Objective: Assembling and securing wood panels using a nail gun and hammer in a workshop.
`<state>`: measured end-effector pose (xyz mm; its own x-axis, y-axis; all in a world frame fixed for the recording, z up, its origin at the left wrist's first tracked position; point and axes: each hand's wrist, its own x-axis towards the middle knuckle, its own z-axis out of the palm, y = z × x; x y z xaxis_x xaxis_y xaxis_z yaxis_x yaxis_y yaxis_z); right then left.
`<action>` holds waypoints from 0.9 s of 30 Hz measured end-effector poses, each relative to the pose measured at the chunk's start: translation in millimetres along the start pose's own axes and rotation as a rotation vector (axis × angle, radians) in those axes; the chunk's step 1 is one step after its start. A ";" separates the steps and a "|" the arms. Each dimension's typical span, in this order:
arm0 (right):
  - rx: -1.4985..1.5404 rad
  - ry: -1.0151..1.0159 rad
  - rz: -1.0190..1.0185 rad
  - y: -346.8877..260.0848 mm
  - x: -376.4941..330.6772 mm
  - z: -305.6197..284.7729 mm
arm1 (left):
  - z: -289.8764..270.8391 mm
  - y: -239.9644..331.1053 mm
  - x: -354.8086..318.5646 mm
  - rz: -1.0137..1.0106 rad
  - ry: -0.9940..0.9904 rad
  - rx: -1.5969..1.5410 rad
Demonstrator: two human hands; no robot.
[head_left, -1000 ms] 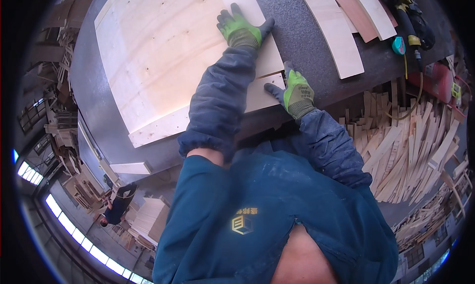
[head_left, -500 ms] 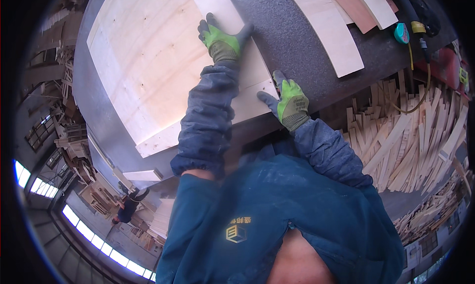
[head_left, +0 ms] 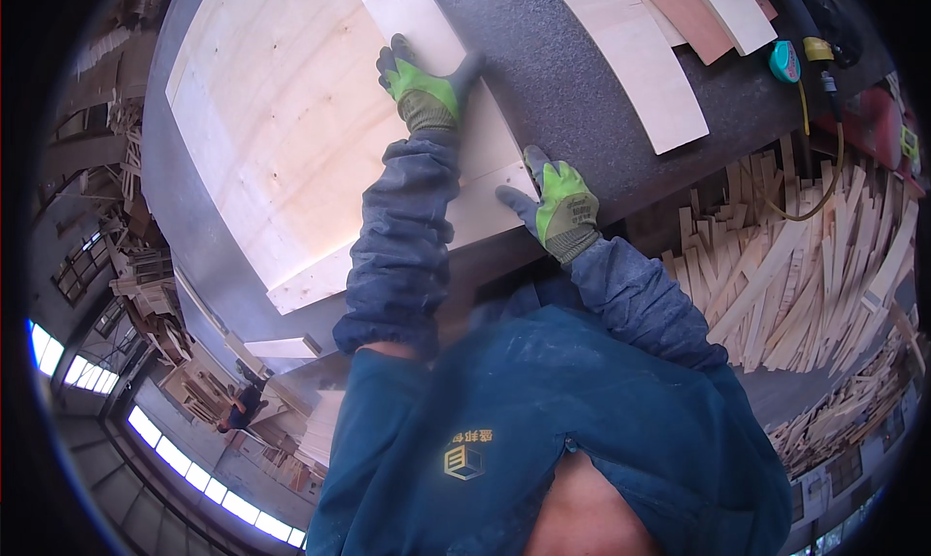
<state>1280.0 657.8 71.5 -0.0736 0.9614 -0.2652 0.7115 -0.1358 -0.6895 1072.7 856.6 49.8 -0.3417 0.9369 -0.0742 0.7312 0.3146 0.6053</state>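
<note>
A large pale plywood panel (head_left: 281,100) lies on the dark table, with a wooden strip (head_left: 402,13) along its right side and another strip (head_left: 315,277) along its near edge. My left hand (head_left: 427,83), in a green and grey glove, rests spread on the right-hand strip, thumb out past its edge. At the panel's near right corner is my right hand (head_left: 558,195), gloved alike; its thumb lies on top and its fingers reach along the outer side. The undersides of the right fingers are hidden.
Right of the panel lie a long pale board (head_left: 635,62), a reddish board (head_left: 684,18) and a teal tape measure (head_left: 785,62). A yellowish hose (head_left: 836,168) hangs off the table (head_left: 601,139). Many wood strips (head_left: 805,265) are heaped at right. Another person (head_left: 244,408) is far off at lower left.
The panel's right side and both my hands have shifted slightly left. My left hand has also gone a little lower in the picture. Both hands keep nearly the same pose.
</note>
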 end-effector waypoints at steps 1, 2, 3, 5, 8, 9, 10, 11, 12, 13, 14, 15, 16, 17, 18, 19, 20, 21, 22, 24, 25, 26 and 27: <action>-0.004 -0.012 0.007 -0.5 0.5 -0.9 | -0.1 -0.5 0.4 0.006 0.002 -0.003; -0.004 -0.012 0.008 0.3 0.2 -0.3 | -0.3 -1.1 0.3 0.006 0.001 -0.003; 0.004 -0.006 0.003 1.3 -0.4 1.1 | -0.7 -1.7 -0.1 0.003 0.001 -0.012; 0.012 0.001 0.000 3.2 0.0 2.8 | -0.7 -1.8 0.3 0.001 -0.001 -0.023; -0.009 0.017 -0.016 5.8 1.1 4.8 | 0.7 -0.3 1.4 0.002 0.005 -0.001; -0.012 0.024 -0.019 6.9 1.1 4.8 | 1.8 0.8 1.4 0.003 0.001 -0.008; -0.013 0.030 -0.021 8.2 1.1 6.0 | 2.9 0.5 1.7 0.004 -0.003 -0.015; -0.013 0.031 -0.019 9.7 0.7 8.0 | 3.7 0.2 1.9 0.005 -0.006 -0.014; -0.030 0.028 -0.020 11.0 0.1 10.0 | 4.2 -0.3 2.0 0.007 -0.005 -0.021; -0.048 0.027 -0.022 10.3 0.4 9.1 | 4.4 -0.4 2.3 0.010 -0.002 -0.028; -0.048 0.029 -0.020 9.8 0.2 7.9 | 4.5 -0.5 2.7 0.012 -0.004 -0.028; -0.034 0.052 -0.034 9.2 -0.1 6.9 | 4.5 -0.8 3.0 0.014 -0.003 -0.013; -0.020 0.076 -0.049 7.8 0.4 5.6 | 3.9 -0.9 3.6 0.017 -0.002 0.002; -0.020 0.078 -0.048 7.6 1.2 5.6 | 3.4 -1.0 4.3 0.019 -0.003 0.002; -0.019 0.076 -0.061 7.2 2.3 5.3 | 2.8 -1.3 4.8 0.019 0.003 0.000; -0.019 0.074 -0.071 7.9 2.9 5.6 | 3.3 -1.4 5.0 0.019 0.006 -0.002; -0.020 0.076 -0.069 8.5 3.1 6.0 | 3.5 -1.7 5.1 0.021 0.004 -0.002; 0.004 0.071 -0.068 9.1 3.2 6.3 | 3.8 -2.0 5.0 0.024 0.003 -0.001; 0.029 0.065 -0.071 10.2 3.3 6.6 | 3.3 -1.6 4.6 0.026 0.005 0.001; 0.030 0.081 -0.090 12.8 3.0 8.3 | 3.4 -0.2 3.3 0.026 0.009 0.003; 0.031 0.096 -0.108 13.0 2.9 8.9 | 2.6 -0.6 2.8 0.027 0.011 0.007; 0.032 0.095 -0.111 13.5 3.0 9.2 | 3.2 -0.2 3.0 0.026 0.015 0.007; 0.039 0.090 -0.106 14.2 3.2 9.3 | 5.1 0.9 3.6 0.028 0.018 0.040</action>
<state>1283.3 656.7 54.6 -0.0828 0.9882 -0.1287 0.6754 -0.0393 -0.7364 1075.1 861.0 46.0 -0.3315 0.9425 -0.0434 0.7635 0.2950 0.5744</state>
